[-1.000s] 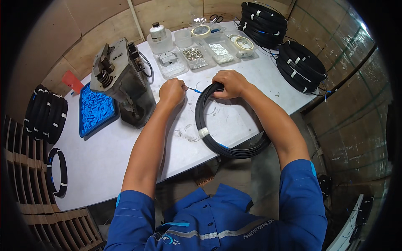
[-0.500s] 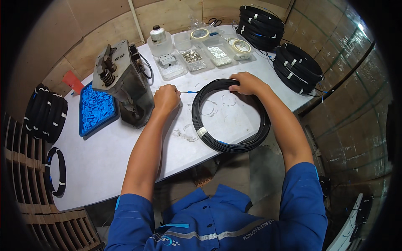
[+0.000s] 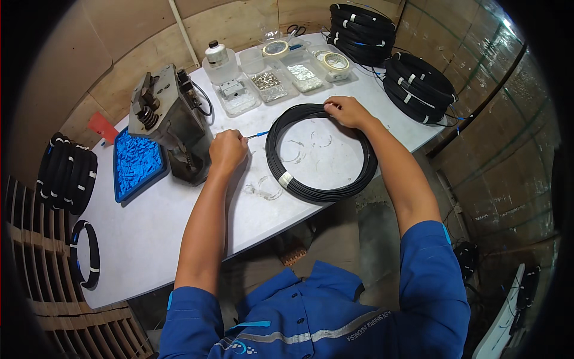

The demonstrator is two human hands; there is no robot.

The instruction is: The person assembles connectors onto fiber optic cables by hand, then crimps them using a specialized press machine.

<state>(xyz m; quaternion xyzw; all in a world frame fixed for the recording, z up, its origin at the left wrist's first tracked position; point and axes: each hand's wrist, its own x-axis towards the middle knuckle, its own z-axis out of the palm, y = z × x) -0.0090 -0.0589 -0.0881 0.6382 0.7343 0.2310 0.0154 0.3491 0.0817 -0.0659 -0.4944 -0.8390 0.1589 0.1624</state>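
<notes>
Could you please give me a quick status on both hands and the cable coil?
Left hand pinching blue cable end. Right hand on black cable coil, flat on table. Metal press beside left hand.

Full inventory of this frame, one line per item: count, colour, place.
Cable coil: 1, black with a white tie, flat on the table centre.
Cable end: 1, blue tip, in the left hand.
Table: 1, white.
Metal press tool: 1, grey, left of centre.
Tray of small parts: 1, blue, left of the tool.
Clear boxes: about four, at the far edge.
Bottle: 1, clear, far edge.
Tape rolls: 2, pale, far edge.
Stacked coils: two piles, black, far right.
Coils: black, off the table's left.
Left hand: closed on the cable end.
Right hand: on the coil's far rim.
</notes>
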